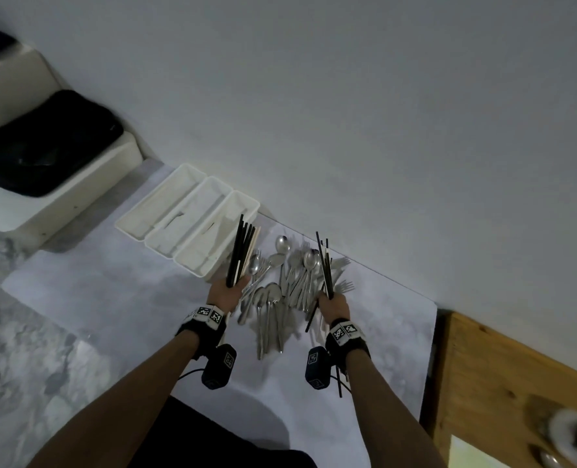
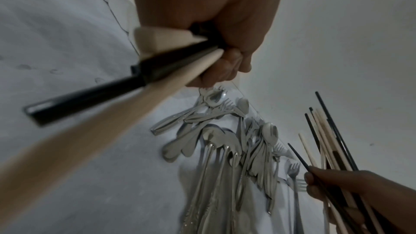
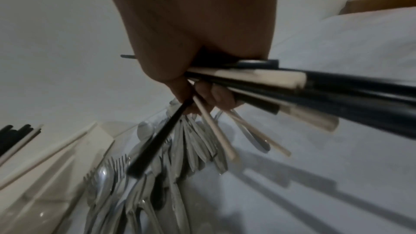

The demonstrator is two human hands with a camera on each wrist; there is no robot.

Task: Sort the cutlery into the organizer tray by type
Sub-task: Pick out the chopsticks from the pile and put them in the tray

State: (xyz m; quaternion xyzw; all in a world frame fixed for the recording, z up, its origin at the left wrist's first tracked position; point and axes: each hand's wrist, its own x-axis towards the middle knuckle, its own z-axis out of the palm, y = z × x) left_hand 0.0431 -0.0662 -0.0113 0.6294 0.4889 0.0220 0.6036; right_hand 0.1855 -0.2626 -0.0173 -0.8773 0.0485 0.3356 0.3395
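My left hand (image 1: 230,292) grips a bundle of black and cream chopsticks (image 1: 242,253), held upright beside the near end of the white organizer tray (image 1: 192,214). In the left wrist view that hand (image 2: 216,45) closes round the same bundle (image 2: 126,84). My right hand (image 1: 335,305) holds a second bundle of chopsticks (image 1: 326,265), also upright; the right wrist view shows its fingers (image 3: 202,95) curled round those sticks (image 3: 270,79). A pile of steel spoons and forks (image 1: 280,288) lies on the mat between the two hands. The tray has three long compartments.
A pale mat (image 1: 111,298) covers the marble counter (image 1: 27,349). A white bin with a black liner (image 1: 44,143) stands at the back left. A wooden surface (image 1: 517,383) with a small dish (image 1: 574,434) lies to the right. A white wall runs behind.
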